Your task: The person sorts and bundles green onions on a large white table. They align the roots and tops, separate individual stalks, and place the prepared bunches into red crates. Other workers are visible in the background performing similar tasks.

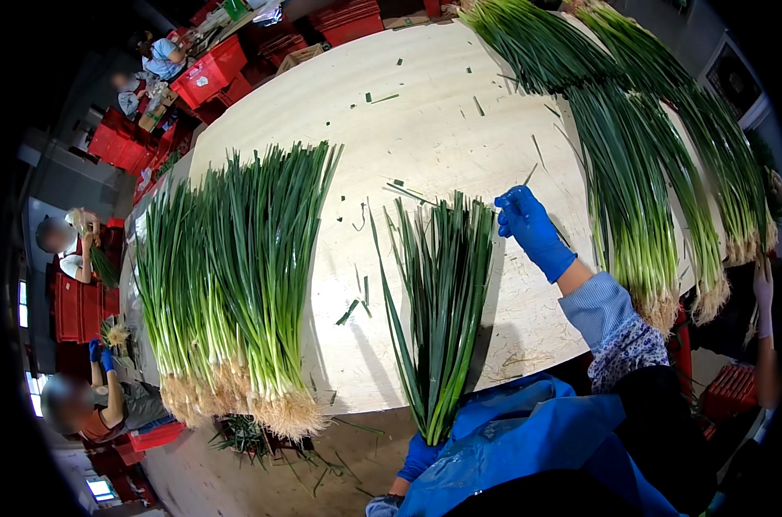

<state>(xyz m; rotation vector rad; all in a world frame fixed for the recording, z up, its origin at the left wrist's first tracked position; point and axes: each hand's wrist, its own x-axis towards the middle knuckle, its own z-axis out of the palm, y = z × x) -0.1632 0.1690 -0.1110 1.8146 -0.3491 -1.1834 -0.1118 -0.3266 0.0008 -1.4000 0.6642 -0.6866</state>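
In the head view my left hand, in a blue glove, is closed around the lower end of a bunch of green onions. The bunch's dark leaves fan out over the pale tabletop, and its root end is hidden by the hand. My right hand, also blue-gloved, is raised just right of the leaf tips. Its fingers are curled, and whether anything small is pinched in them cannot be told. A blue plastic apron covers my front by the table edge.
Green onions with roots overhanging the edge form a pile at left; more heaps line the right. Leaf scraps dot the wooden table. Several people work by red crates at left. Another person's gloved hand is far right.
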